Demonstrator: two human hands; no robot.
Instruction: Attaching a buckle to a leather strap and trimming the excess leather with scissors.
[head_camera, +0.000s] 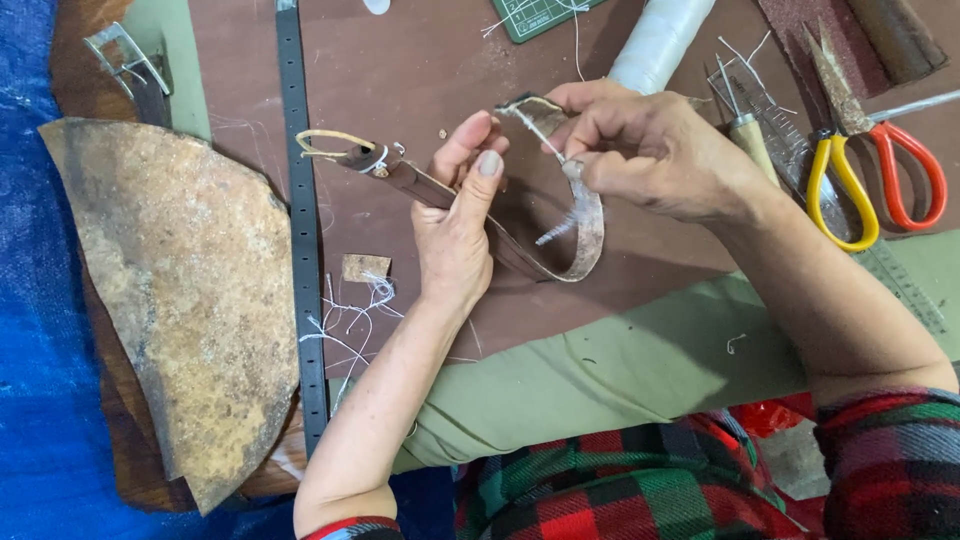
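From my head camera, my left hand (455, 225) reaches up from below, forearm bare, its grip pinched shut on the brown leather strap (585, 215) near the brass buckle (330, 145). My right hand (640, 145) comes in from the right, its grip closed on the strap's looped end and a white thread (555, 232). Whether a needle sits between those fingers I cannot tell. The strap curves between both hands, just above the brown tabletop (420, 70). Scissors (870, 170) with yellow and red handles lie right, partly cut off.
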